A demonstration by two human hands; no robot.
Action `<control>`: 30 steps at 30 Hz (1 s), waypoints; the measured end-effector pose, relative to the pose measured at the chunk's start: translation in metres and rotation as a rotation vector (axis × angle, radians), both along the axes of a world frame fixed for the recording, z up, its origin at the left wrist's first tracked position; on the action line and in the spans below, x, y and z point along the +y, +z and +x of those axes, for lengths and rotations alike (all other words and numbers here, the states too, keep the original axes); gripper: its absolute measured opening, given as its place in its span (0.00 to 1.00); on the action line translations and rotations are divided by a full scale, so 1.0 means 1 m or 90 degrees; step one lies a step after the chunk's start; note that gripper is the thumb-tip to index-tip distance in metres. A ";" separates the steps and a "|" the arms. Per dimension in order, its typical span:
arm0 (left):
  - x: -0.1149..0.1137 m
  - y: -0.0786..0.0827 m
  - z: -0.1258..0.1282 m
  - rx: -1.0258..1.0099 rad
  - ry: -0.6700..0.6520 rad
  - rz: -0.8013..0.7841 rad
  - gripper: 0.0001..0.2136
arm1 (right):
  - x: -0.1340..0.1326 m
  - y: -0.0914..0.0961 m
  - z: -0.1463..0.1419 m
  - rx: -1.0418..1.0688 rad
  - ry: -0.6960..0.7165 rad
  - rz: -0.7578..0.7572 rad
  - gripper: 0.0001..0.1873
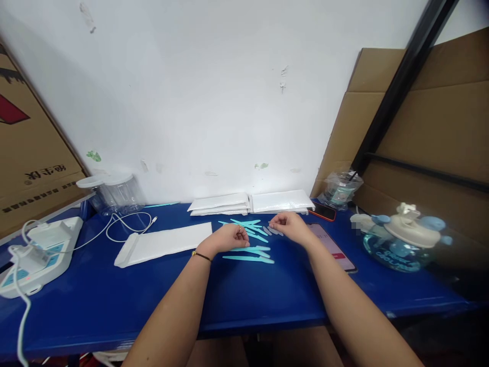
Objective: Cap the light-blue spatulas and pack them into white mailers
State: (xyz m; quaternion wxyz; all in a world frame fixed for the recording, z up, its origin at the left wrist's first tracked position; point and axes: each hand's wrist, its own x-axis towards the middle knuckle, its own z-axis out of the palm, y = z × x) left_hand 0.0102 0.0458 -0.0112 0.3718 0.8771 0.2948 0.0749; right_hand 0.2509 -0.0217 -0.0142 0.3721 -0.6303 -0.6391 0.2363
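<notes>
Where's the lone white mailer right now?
In the head view, the white mailer lies left of the left hand on the blue tabletop, just nearer than the white cable plug.

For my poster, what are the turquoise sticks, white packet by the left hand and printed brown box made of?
Turquoise sticks: probably smooth plastic, brightly coloured.
White packet: maybe paper or plastic film; dull, with uneven edges.
Brown box: likely matt cardboard, brown with printing.

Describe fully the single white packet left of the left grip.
The white packet is long and flat, with a flap-like left end. It looks like plastic or paper; whether sealed is unclear. It lies slanted on the blue table, right end farther back. The left grip is beside that end; contact is unclear.
</notes>
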 end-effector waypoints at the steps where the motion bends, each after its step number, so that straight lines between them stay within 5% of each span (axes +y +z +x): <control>1: 0.001 -0.002 0.000 0.004 0.016 0.032 0.11 | 0.002 -0.003 0.001 -0.061 -0.030 0.006 0.09; 8: 0.009 -0.016 0.009 0.036 0.110 0.315 0.09 | 0.012 -0.021 -0.011 -0.250 -0.057 -0.022 0.07; 14: 0.011 -0.015 0.010 0.067 0.128 0.298 0.05 | 0.011 -0.020 0.000 -0.168 -0.041 -0.046 0.04; 21: 0.017 -0.013 0.000 -0.016 0.194 0.182 0.08 | 0.004 -0.005 0.011 0.109 0.040 -0.071 0.10; 30: 0.020 -0.016 0.001 -0.052 0.186 0.137 0.10 | 0.006 -0.008 0.005 0.128 0.063 -0.056 0.10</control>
